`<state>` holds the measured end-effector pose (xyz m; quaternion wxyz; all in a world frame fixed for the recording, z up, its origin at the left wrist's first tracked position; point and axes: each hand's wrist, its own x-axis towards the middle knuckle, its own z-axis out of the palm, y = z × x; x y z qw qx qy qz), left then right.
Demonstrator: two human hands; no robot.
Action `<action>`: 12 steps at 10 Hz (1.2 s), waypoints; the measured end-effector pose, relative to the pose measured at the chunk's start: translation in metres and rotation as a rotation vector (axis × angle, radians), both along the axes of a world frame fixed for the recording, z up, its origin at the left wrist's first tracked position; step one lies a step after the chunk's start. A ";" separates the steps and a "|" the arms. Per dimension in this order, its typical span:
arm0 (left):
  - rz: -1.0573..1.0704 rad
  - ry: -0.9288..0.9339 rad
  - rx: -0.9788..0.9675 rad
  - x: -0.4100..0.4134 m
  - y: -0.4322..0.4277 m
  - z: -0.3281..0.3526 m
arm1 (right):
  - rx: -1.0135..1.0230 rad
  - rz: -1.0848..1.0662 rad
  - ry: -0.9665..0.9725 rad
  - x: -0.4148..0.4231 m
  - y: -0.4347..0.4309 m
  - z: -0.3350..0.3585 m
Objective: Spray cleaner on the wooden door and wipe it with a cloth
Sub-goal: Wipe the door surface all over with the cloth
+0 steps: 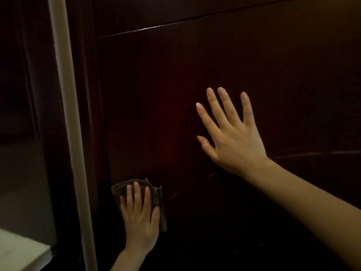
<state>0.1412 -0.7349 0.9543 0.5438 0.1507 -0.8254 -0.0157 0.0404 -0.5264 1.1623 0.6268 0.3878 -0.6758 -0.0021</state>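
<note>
Pressing the cloth (157, 200) low on the door (214, 55), the flat left hand (139, 222) likely needed even strokes while the open right hand (232, 137) rested higher.

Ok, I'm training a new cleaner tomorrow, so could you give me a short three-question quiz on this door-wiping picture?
1. True or false: the right hand grips a spray bottle.
2. Which hand presses the cloth to the door? A. left hand B. right hand C. neither
3. Fill in: compared with the right hand, the cloth sits ____ on the door (higher or lower).
Key: 1 false, it is open with fingers spread and holds nothing. 2 A. 3 lower.
</note>
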 end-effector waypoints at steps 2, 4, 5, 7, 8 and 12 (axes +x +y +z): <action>0.030 0.106 0.138 -0.025 0.044 0.048 | -0.004 0.009 0.002 0.000 -0.001 0.000; -0.020 -0.021 -0.040 -0.017 0.041 0.046 | 0.000 0.001 0.000 0.000 0.000 -0.001; -0.059 0.023 0.082 -0.018 0.041 0.082 | -0.003 -0.002 0.008 0.000 0.000 -0.001; -0.009 0.036 -0.053 -0.029 0.068 0.057 | 0.002 0.001 0.005 -0.001 0.000 -0.002; -0.011 0.036 -0.119 -0.028 0.063 0.060 | 0.015 -0.008 0.009 0.000 0.000 -0.001; -0.013 -0.033 -0.299 -0.023 0.060 0.076 | 0.030 -0.013 -0.007 -0.001 0.001 -0.002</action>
